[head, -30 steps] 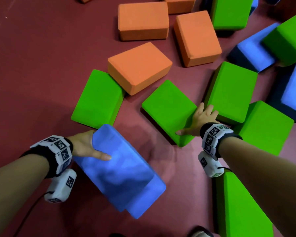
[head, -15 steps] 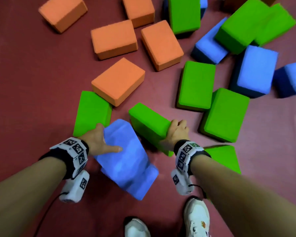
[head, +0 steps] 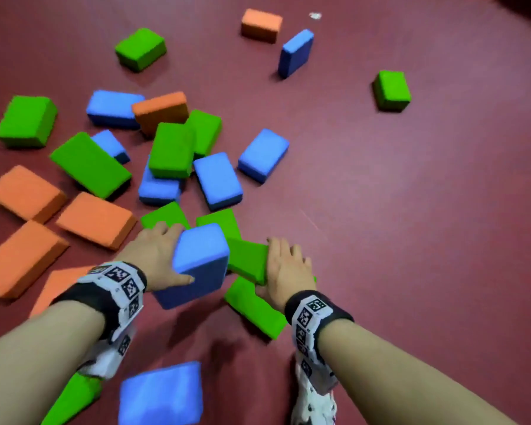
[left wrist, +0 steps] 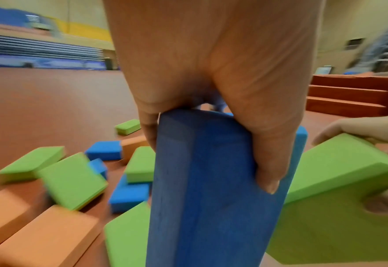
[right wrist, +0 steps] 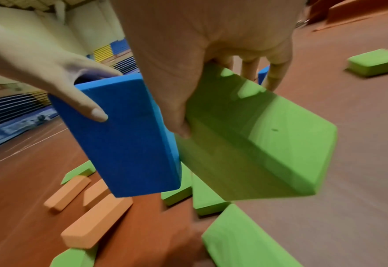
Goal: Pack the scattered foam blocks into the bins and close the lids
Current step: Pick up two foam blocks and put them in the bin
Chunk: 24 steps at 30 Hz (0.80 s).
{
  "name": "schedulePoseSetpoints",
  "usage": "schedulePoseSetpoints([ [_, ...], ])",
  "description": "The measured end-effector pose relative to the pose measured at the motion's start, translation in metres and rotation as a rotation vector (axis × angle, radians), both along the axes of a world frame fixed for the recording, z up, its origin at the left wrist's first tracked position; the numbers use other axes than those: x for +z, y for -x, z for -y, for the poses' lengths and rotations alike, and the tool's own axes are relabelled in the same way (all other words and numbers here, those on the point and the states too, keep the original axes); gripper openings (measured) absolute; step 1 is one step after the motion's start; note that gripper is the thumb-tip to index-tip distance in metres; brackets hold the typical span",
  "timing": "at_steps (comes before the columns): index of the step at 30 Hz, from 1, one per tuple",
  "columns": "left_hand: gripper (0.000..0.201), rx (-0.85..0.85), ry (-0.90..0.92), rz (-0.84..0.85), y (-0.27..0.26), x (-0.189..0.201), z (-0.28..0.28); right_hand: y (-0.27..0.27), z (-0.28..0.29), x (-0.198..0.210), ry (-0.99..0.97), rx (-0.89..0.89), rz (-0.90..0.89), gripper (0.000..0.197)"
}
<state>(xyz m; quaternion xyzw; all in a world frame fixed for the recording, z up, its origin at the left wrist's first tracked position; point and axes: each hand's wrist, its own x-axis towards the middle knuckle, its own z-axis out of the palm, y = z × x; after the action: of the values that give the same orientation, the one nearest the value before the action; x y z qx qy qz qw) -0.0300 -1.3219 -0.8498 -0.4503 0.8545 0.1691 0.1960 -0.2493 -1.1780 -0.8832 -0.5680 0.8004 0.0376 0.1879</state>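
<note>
Head view: left hand point(head: 154, 256) grips blue block point(head: 200, 262) off the floor | right hand point(head: 284, 268) grips green block point(head: 247, 260) beside it | foam likely light, soft, grippy; hold across narrow faces | no bins in sight

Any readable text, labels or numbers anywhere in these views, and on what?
No readable words or numbers in any view.
Wristbands: square black-and-white marker patterns only, no letters.
Foam blocks, such as the blue block and green block being held: plain, unprinted.
Far wall plaque: too blurred to read.
</note>
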Motion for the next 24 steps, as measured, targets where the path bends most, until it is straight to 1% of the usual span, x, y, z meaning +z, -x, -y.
schedulePoseSetpoints([
  [3, 0.102, -0.223, 0.034, 0.024, 0.092, 0.035, -0.032, 0.057, -0.056, 0.035, -0.016, -0.113, -0.055, 0.085],
  [6, 0.096, -0.390, 0.070, 0.022, 0.173, 0.059, -0.077, 0.112, -0.116, 0.064, -0.038, -0.220, -0.095, 0.079],
  [10, 0.090, -0.560, 0.066, -0.011, 0.284, 0.073, -0.160, 0.189, -0.225, 0.085, -0.100, -0.384, -0.124, 0.077],
  [14, 0.090, -0.740, 0.039, -0.038, 0.383, 0.075, -0.263, 0.251, -0.345, 0.093, -0.143, -0.523, -0.140, 0.077],
  [17, 0.089, -0.849, 0.005, -0.056, 0.443, 0.079, -0.345, 0.289, -0.430, 0.098, -0.168, -0.608, -0.159, 0.080],
  [20, 0.088, -0.944, -0.009, -0.070, 0.492, 0.081, -0.417, 0.322, -0.504, 0.101, -0.177, -0.678, -0.163, 0.084],
  [22, 0.089, -0.997, -0.014, -0.068, 0.523, 0.083, -0.460, 0.341, -0.547, 0.101, -0.184, -0.721, -0.162, 0.086],
  [24, 0.090, -1.029, -0.012, -0.061, 0.546, 0.084, -0.493, 0.355, -0.580, 0.100, -0.187, -0.739, -0.166, 0.087],
])
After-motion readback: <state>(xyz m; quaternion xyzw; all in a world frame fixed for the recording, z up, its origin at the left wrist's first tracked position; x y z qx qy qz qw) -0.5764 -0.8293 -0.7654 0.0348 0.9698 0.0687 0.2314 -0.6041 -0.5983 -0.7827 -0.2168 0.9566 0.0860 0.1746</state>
